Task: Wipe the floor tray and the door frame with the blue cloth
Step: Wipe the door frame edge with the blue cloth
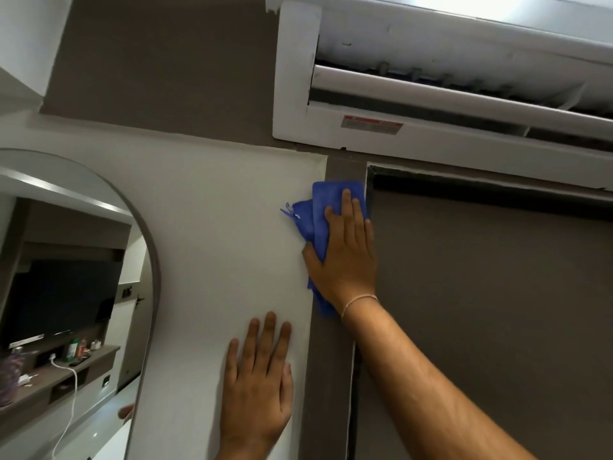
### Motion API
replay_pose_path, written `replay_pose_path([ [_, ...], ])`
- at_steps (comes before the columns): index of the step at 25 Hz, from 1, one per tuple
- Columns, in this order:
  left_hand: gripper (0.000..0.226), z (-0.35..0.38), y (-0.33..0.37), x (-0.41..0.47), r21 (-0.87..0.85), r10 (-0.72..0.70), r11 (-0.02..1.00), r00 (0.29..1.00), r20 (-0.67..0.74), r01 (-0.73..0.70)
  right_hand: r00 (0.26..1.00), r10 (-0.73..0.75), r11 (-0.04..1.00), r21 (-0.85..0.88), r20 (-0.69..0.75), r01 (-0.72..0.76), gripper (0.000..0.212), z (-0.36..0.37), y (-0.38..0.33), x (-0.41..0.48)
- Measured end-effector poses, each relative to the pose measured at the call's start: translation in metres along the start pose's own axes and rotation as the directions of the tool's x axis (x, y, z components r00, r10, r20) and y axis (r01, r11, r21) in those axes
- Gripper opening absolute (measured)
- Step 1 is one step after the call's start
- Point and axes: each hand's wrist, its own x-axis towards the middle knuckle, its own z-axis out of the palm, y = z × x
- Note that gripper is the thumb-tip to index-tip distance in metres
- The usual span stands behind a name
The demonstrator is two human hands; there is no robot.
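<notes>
The blue cloth point(320, 207) is pressed flat against the grey-brown door frame point(330, 366), near its upper left corner. My right hand point(345, 254) lies on the cloth with fingers spread, thumb hooked around its left edge; a fold of cloth hangs below my wrist. My left hand point(258, 386) rests flat and empty on the white wall panel point(215, 227), just left of the frame. The brown door point(481, 310) fills the opening to the right. No floor tray is in view.
A white air conditioner point(447, 94) is mounted right above the door frame. An arched mirror point(66, 293) hangs on the wall at the left and reflects a television and a shelf with small items.
</notes>
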Motion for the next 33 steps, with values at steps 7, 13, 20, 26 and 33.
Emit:
replay_pose_path([
  [7, 0.074, 0.003, 0.0, -0.003, -0.028, -0.01, 1.0, 1.0, -0.009, 0.01, 0.993, -0.056, 0.997, -0.062, -0.108, 0.049, 0.08, -0.011, -0.004, 0.046],
  [13, 0.072, -0.002, 0.002, -0.004, -0.068, -0.018, 0.998, 1.0, -0.005, 0.018, 0.993, -0.097, 0.994, -0.056, -0.071, 0.093, 0.081, 0.003, -0.003, -0.006],
  [20, 0.072, -0.001, 0.002, -0.009, -0.09, -0.027, 0.996, 0.999, -0.017, 0.025, 0.987, -0.163, 0.983, -0.081, 0.0, 0.162, 0.083, 0.028, 0.01, -0.134],
  [26, 0.062, 0.008, 0.006, -0.004, 0.043, -0.037, 0.998, 0.998, -0.046, 0.039, 0.967, -0.23, 0.966, -0.093, 0.111, 0.24, 0.093, 0.058, 0.022, -0.265],
  [33, 0.063, -0.003, 0.006, -0.001, 0.006, -0.061, 0.998, 0.997, -0.036, 0.062, 0.81, -0.477, 0.855, -0.032, 0.342, 0.517, 0.097, 0.08, 0.044, -0.437],
])
